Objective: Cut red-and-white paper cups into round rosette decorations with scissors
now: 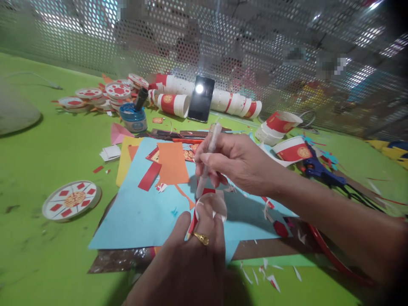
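My right hand [229,161] is closed around a pale, translucent pen [212,142]. The pen's lower end points down at the far edge of a small white round disc [219,206]. My left hand [194,250], with a gold ring on one finger, holds this disc down with its fingertips, which partly cover it. Beneath lies a light blue sheet of paper [127,225]. Beside the disc a red strip with a pale end shows by my left fingers. On the blue sheet rest an orange paper piece [174,163] and a red paper strip [149,176].
A decorated white disc [73,199] lies left, with stacked similar discs [117,90] behind. A blue jar [134,117] with a dark handle, a phone [201,98] and paper cups [174,104] stand along the mesh panel. A blue glue gun [321,172] and cut cups [291,151] are right.
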{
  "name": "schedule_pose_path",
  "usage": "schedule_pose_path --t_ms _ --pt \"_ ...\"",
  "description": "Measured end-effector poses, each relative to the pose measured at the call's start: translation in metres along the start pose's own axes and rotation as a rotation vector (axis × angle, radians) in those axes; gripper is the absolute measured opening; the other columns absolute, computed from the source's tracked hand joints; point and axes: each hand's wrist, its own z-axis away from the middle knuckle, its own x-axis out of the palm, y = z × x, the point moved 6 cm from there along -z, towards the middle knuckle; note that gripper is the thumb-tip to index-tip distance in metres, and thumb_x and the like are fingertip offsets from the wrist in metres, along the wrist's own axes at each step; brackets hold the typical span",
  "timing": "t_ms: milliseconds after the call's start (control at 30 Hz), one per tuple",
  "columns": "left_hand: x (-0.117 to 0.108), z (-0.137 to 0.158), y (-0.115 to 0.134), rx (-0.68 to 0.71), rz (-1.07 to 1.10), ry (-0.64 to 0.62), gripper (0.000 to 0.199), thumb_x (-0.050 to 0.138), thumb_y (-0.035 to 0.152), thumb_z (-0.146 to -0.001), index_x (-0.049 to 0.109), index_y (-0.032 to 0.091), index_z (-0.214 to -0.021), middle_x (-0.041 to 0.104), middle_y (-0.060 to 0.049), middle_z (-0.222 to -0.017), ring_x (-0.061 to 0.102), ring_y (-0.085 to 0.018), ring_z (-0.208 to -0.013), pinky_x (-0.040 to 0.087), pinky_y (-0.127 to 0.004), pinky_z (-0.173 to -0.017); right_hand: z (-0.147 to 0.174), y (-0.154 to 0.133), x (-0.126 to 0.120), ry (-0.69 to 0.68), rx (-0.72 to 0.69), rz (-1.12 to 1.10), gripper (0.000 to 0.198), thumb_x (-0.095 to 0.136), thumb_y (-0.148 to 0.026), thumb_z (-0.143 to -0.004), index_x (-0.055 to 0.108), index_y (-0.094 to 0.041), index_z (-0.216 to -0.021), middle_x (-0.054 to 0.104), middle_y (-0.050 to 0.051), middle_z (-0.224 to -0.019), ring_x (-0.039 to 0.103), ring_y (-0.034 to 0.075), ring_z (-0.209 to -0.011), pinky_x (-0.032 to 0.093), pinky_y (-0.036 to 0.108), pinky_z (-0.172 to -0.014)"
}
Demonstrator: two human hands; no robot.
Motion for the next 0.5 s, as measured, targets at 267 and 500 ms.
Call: schedule_pose_path --t_ms 267,500 --pt "0.001 -0.0025 0.0025 0.061 -0.052 -0.017 0.042 0.046 0.032 -0.088 0.064 0.007 -0.117 0.068 -0.015 -0.112 0.055 -0.028 -0.108 0.035 -0.042 -0.081 0.0022 0.0024 -0.0045 0.028 -0.004 -0.016 0.022 0.044 0.005 -0.082 0.055 -0.012 -0.074 0.06 -0.004 -0.066 0.053 0.003 -0.043 0.042 0.012 -0.038" --pt "-0.0001 -0.001 0.0014 0.046 -0.059 -0.026 0.044 0.04 0.032 -0.091 0.063 0.007 -0.119 0.066 -0.016 -0.117 0.054 -0.029 -0.111 0.038 -0.041 -0.082 0.0042 0.0041 -0.0085 0.082 0.014 -0.016 0.019 0.047 0.0 -0.083 0.056 -0.014 -0.073 0.061 -0.002 -0.064 0.053 0.006 -0.041 0.041 0.017 -0.037"
